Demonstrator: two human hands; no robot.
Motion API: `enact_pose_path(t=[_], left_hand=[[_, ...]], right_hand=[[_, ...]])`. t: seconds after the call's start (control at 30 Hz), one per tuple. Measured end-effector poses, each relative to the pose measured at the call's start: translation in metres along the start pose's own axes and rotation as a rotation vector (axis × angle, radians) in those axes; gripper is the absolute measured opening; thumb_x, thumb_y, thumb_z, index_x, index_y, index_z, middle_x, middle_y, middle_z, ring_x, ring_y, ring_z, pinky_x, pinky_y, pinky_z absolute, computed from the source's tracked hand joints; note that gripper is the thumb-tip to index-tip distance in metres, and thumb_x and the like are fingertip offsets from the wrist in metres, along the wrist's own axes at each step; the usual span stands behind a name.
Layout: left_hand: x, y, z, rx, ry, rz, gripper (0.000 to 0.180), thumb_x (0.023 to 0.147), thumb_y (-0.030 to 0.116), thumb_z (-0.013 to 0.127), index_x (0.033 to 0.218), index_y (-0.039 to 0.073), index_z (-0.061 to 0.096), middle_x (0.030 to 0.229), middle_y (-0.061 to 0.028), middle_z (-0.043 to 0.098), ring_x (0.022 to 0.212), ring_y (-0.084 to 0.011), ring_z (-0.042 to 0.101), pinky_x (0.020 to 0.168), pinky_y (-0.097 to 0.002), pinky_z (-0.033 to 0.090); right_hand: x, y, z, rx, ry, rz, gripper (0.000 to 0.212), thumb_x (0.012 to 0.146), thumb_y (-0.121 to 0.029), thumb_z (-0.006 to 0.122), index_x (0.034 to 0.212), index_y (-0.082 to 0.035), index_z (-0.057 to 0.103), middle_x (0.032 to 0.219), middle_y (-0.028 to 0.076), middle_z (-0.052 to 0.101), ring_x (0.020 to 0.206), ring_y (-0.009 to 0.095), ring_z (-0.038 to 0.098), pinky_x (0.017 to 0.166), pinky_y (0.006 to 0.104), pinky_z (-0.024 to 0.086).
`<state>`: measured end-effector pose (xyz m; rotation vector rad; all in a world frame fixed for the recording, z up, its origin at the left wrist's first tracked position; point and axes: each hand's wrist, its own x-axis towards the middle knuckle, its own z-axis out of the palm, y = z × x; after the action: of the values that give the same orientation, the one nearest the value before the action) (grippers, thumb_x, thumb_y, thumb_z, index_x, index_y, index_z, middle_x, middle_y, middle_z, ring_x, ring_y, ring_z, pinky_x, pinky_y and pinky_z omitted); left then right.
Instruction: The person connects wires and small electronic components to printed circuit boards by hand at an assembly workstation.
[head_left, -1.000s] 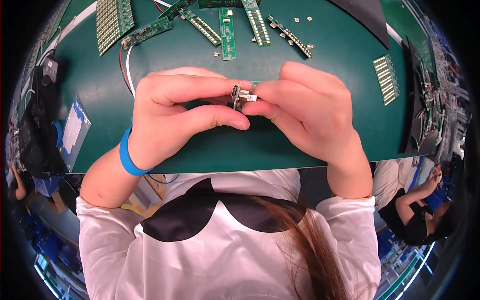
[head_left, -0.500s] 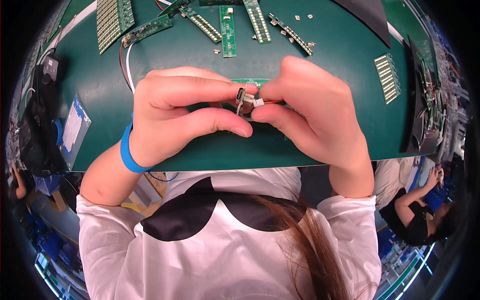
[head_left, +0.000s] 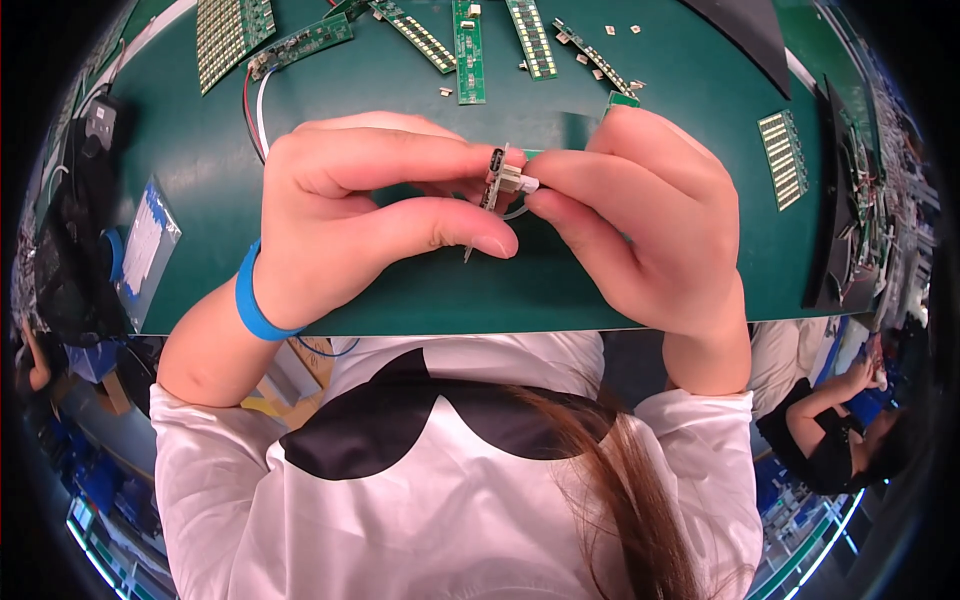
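Note:
Between the thumb and fingers of my left hand (head_left: 345, 190) a small circuit board (head_left: 489, 196) is held on edge, with a metal port at its upper end. A pale socket (head_left: 511, 178) sticks out of its right side. My right hand (head_left: 660, 215) pinches a white wire connector (head_left: 530, 184), which meets that socket; how deep it sits I cannot tell. The wires behind it are mostly hidden by my fingers. Beyond my right knuckles shows the corner of a green board (head_left: 622, 100).
Several green LED strip boards (head_left: 530, 40) and small loose parts (head_left: 446, 91) lie at the far side of the green table (head_left: 400, 310). An LED panel (head_left: 782, 160) is at the right, a clear bag (head_left: 152, 240) at the left. Another person (head_left: 830, 430) sits at the right.
Both hands have shifted slightly up, the board and connector with them. The green board behind my hands has moved right, and its corner now shows beyond my right hand.

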<state>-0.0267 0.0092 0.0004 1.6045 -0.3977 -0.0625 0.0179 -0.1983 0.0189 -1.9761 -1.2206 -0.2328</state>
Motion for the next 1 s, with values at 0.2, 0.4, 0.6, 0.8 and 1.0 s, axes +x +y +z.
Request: enact_pose_path(t=[0.2, 0.4, 0.6, 0.8, 1.0], left_hand=[[0.0044, 0.0007, 0.0003, 0.053, -0.034, 0.072, 0.032, 0.061, 0.0, 0.074, 0.092, -0.003, 0.067, 0.085, -0.0115, 0.067, 0.071, -0.0166, 0.063, 0.062, -0.0239, 0.048], [0.0073, 0.0005, -0.0002, 0.215, -0.063, 0.164, 0.029, 0.065, -0.003, 0.072, 0.093, -0.002, 0.067, 0.082, -0.0106, 0.067, 0.071, -0.0167, 0.065, 0.061, -0.0231, 0.05], [0.0048, 0.0048, 0.0013, 0.341, -0.105, 0.175, 0.033, 0.062, 0.005, 0.075, 0.093, -0.002, 0.067, 0.082, -0.0119, 0.067, 0.07, -0.0193, 0.065, 0.061, -0.0247, 0.05], [0.0049, 0.0049, 0.0032, 0.379, -0.108, 0.192, 0.03, 0.066, 0.005, 0.073, 0.094, -0.001, 0.067, 0.08, -0.0105, 0.067, 0.07, -0.02, 0.065, 0.061, -0.0251, 0.05], [0.0029, 0.0058, 0.0048, 0.379, -0.121, 0.187, 0.028, 0.066, 0.007, 0.073, 0.092, -0.001, 0.067, 0.079, -0.0105, 0.067, 0.068, -0.0205, 0.065, 0.059, -0.0249, 0.05]], right_hand=[[-0.0024, 0.0028, 0.0, -0.104, 0.014, -0.063, 0.02, 0.061, -0.004, 0.072, 0.079, -0.001, 0.064, 0.058, 0.004, 0.042, 0.049, 0.017, 0.041, 0.043, 0.0281, 0.03], [-0.0049, 0.0024, -0.0029, -0.199, -0.011, -0.1, 0.023, 0.057, -0.006, 0.073, 0.077, -0.001, 0.064, 0.057, 0.004, 0.041, 0.048, 0.018, 0.041, 0.042, 0.0283, 0.029], [-0.0048, 0.0041, -0.0047, -0.122, -0.031, -0.099, 0.023, 0.056, -0.008, 0.073, 0.076, -0.002, 0.064, 0.058, 0.004, 0.041, 0.048, 0.018, 0.041, 0.043, 0.0295, 0.03], [-0.0056, 0.005, -0.0061, -0.146, -0.057, -0.125, 0.023, 0.055, -0.009, 0.072, 0.074, -0.002, 0.063, 0.058, 0.004, 0.04, 0.049, 0.019, 0.041, 0.044, 0.0302, 0.029], [-0.0054, 0.0049, -0.0037, -0.111, -0.047, -0.142, 0.023, 0.054, -0.01, 0.072, 0.073, -0.001, 0.061, 0.058, 0.004, 0.039, 0.049, 0.02, 0.04, 0.045, 0.0314, 0.027]])
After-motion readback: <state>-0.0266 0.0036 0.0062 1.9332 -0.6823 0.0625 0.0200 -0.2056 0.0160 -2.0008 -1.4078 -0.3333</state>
